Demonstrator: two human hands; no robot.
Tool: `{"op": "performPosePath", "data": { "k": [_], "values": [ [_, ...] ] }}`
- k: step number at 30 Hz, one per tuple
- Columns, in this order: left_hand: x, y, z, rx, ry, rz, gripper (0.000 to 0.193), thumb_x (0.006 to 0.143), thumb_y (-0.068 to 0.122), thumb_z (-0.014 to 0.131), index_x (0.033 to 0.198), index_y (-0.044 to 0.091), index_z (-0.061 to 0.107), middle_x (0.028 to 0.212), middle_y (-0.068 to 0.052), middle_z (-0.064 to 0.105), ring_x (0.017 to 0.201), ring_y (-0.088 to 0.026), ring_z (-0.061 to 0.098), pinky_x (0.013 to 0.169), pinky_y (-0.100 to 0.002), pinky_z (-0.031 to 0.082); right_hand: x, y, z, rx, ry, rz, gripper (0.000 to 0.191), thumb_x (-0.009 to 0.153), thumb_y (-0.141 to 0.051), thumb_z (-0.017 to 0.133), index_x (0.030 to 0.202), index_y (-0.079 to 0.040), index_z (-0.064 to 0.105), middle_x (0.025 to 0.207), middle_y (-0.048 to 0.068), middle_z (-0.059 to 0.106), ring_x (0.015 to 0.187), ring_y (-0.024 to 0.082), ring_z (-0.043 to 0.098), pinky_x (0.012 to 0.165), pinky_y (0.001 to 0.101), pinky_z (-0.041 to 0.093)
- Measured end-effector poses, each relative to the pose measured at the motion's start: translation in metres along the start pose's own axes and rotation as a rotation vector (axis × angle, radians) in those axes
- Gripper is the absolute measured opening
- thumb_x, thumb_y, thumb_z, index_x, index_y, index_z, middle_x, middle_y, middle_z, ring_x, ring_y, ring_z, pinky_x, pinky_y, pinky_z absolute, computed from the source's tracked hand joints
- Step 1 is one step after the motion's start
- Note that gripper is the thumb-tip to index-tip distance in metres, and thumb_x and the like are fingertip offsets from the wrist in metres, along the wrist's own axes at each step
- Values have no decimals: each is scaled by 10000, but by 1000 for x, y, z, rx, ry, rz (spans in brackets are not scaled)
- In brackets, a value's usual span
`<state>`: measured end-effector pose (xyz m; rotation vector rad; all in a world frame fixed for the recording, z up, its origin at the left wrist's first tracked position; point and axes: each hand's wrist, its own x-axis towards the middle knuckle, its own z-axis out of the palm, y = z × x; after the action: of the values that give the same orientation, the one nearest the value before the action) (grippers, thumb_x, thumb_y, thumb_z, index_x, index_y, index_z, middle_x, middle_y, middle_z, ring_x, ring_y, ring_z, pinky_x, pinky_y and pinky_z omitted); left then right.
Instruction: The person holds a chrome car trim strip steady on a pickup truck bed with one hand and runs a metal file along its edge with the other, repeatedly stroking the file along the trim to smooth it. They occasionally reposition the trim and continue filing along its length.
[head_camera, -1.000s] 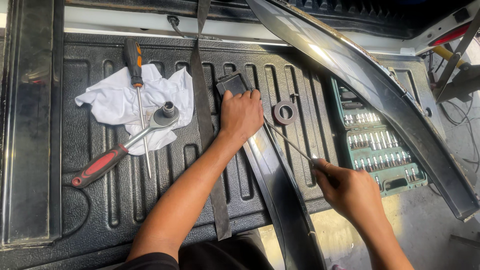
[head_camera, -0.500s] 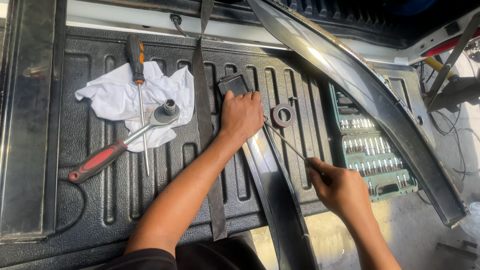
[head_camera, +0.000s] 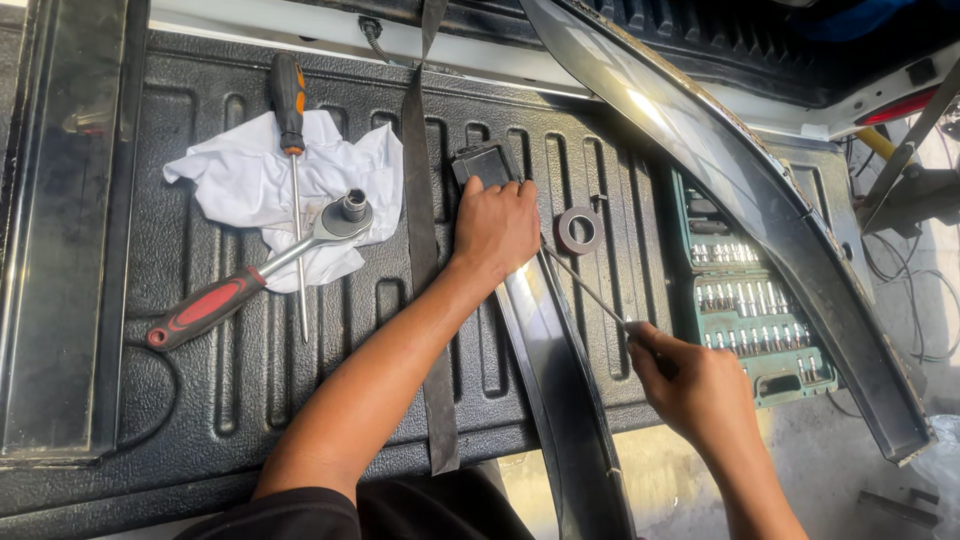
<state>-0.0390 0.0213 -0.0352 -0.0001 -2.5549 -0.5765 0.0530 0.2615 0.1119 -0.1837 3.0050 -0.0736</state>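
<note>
1. The left hand (head_camera: 497, 228) presses flat on the upper end of a long, glossy black trim strip (head_camera: 560, 400), fingers curled over a small dark block (head_camera: 483, 163) at its tip. This grip is closed down on the strip, pinning it to the ribbed black bed liner (head_camera: 200, 400), which serves as the surface.

2. The right hand (head_camera: 700, 390) has its grip wrapped shut around the handle of a slim screwdriver (head_camera: 590, 290). The thin shaft runs up and to the left from the fist, and its tip meets the strip just below the left hand.

3. Compared with a second ago, the left hand stays in the same spot on the strip, and the right hand sits a touch lower and closer to the strip's edge. The shaft keeps its slant. I judge that the prying or scraping at that one point goes on, with no release yet.

4. Just beyond the screwdriver tip, away from the right fist, lies a small roll of dark tape (head_camera: 578, 230).

5. Right of the right hand sits an open green bit case (head_camera: 750, 300), its rows filled with silver bits and sockets.

6. Far left of the left hand, a white cloth (head_camera: 240, 180) carries a red-handled ratchet (head_camera: 250, 280) and a second screwdriver (head_camera: 292, 150).

7. A large curved black panel (head_camera: 760, 220) arches above the case.
</note>
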Motion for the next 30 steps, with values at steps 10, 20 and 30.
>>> {"op": "performPosePath", "data": {
  "k": [10, 20, 30],
  "values": [
    [-1, 0, -2, 9, -48, 8, 163, 933, 246, 626, 862, 102, 653, 737, -73, 694, 662, -244, 665, 776, -414, 417, -2, 3, -1, 89, 30, -43, 294, 857, -349, 734, 1117, -231, 804, 565, 104, 677, 477, 282, 661, 518, 394, 516],
    [0, -1, 2, -6, -28, 2, 149, 929, 232, 621, 883, 97, 661, 748, -83, 703, 658, -254, 670, 776, -431, 414, -4, -2, 5, 123, 14, -27, 306, 871, -336, 725, 1152, -233, 790, 545, 108, 674, 424, 259, 636, 485, 395, 479],
    [-1, -2, 5, -49, -34, -25, 127, 918, 221, 626, 879, 105, 660, 763, -88, 707, 690, -268, 681, 805, -441, 406, 0, 4, 6, 8, 21, 10, 293, 873, -367, 737, 1145, -282, 805, 546, 120, 672, 466, 270, 651, 519, 389, 499]
  ]
}}
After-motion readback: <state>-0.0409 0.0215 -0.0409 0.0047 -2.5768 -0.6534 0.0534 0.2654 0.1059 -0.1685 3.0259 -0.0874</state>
